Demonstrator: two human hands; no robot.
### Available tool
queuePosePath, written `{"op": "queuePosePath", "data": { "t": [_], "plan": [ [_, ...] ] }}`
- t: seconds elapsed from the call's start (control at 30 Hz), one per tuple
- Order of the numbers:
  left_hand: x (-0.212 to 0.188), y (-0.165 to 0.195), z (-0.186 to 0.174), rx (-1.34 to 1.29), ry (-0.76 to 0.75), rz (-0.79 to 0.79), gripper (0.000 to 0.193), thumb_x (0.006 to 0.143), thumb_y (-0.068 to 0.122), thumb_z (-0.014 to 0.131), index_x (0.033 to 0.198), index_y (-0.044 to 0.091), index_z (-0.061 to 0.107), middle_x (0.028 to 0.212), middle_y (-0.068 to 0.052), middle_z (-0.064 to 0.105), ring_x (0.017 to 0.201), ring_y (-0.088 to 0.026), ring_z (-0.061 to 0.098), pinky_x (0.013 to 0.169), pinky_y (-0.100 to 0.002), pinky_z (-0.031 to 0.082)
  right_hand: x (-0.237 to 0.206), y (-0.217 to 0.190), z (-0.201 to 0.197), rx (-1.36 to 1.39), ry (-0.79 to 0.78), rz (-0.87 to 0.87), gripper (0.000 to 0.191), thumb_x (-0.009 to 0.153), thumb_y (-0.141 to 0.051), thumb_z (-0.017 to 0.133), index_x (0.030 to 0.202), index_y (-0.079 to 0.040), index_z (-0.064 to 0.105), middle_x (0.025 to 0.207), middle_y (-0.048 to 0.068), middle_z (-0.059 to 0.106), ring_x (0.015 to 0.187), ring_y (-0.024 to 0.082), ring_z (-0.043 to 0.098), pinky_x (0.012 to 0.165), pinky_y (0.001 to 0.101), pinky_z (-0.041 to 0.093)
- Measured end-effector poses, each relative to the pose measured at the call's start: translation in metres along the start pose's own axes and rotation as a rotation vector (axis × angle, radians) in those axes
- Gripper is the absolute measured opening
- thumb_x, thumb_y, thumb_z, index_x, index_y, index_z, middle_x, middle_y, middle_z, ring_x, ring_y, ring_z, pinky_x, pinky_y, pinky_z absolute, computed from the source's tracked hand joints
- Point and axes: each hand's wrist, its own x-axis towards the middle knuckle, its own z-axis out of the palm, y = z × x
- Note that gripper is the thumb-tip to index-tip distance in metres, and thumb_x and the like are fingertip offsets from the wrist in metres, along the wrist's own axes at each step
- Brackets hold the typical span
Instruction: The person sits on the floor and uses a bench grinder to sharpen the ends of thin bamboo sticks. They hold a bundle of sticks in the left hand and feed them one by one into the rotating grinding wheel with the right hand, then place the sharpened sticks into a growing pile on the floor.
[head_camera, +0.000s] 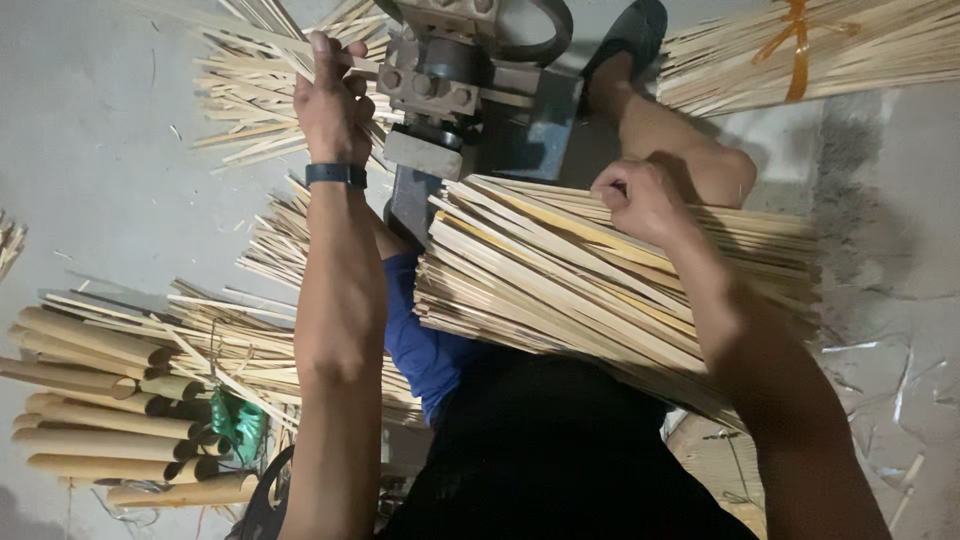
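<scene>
My left hand, with a dark band on its wrist, is raised and closed around a thin bamboo strip beside a grey metal machine. My right hand is closed on the top of a thick bundle of pale bamboo strips that lies across my lap. The bundle fans out from the machine's base toward the right. My knee and a dark sandal show behind the bundle.
Loose split strips pile up left of the machine. Round bamboo tubes are stacked at the lower left, with a green object among them. Another strip bundle tied with an orange band lies at the top right on the concrete floor.
</scene>
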Motion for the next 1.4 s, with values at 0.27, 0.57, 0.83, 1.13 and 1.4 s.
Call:
{"op": "queuePosePath", "data": {
  "t": [0.27, 0.57, 0.83, 1.13, 1.4],
  "plan": [
    [0.017, 0.007, -0.017, 0.040, 0.082, 0.042, 0.043, 0.099, 0.048, 0.064, 0.108, 0.005, 0.062, 0.088, -0.009, 0.071, 0.065, -0.013, 0.057, 0.049, -0.025, 0.049, -0.013, 0.006, -0.057, 0.026, -0.011, 0.196, 0.018, 0.099, -0.018, 0.070, 0.116, -0.014, 0.073, 0.096, 0.006, 0.073, 0.085, 0.020, 0.070, 0.073, 0.0355, 0.056],
    [0.000, 0.006, -0.005, 0.055, 0.117, 0.059, 0.052, 0.092, 0.051, 0.072, 0.111, 0.007, 0.052, 0.079, -0.003, 0.060, 0.054, -0.008, 0.047, 0.038, -0.024, 0.039, 0.015, -0.014, -0.023, 0.060, 0.239, -0.234, 0.023, 0.102, -0.004, 0.064, 0.121, -0.011, 0.074, 0.109, 0.008, 0.069, 0.084, 0.014, 0.066, 0.060, 0.0280, 0.058],
    [-0.002, 0.004, -0.002, 0.017, -0.022, 0.012, 0.040, 0.098, 0.038, 0.074, 0.108, 0.008, 0.051, 0.094, -0.011, 0.074, 0.058, -0.009, 0.051, 0.041, -0.023, 0.037, 0.000, -0.021, 0.013, -0.136, 0.087, -0.164, 0.011, 0.095, -0.014, 0.072, 0.100, -0.008, 0.078, 0.102, 0.014, 0.070, 0.095, 0.031, 0.066, 0.085, 0.0433, 0.052],
    [0.006, 0.006, -0.012, 0.042, -0.015, 0.017, 0.038, 0.099, 0.040, 0.070, 0.109, 0.008, 0.053, 0.091, -0.009, 0.073, 0.057, -0.010, 0.050, 0.041, -0.023, 0.038, -0.018, -0.005, -0.031, -0.215, 0.258, -0.414, 0.006, 0.095, -0.006, 0.071, 0.096, -0.008, 0.077, 0.095, 0.010, 0.075, 0.091, 0.030, 0.072, 0.092, 0.0450, 0.055],
    [0.024, 0.012, -0.030, -0.116, 0.059, 0.063, 0.049, 0.099, 0.045, 0.065, 0.118, 0.001, 0.055, 0.078, -0.006, 0.056, 0.067, -0.018, 0.058, 0.055, -0.034, 0.056, -0.019, 0.006, -0.069, -0.003, 0.312, -0.224, 0.008, 0.107, -0.009, 0.068, 0.110, -0.003, 0.073, 0.099, 0.013, 0.074, 0.088, 0.024, 0.073, 0.079, 0.0356, 0.058]
  ]
}}
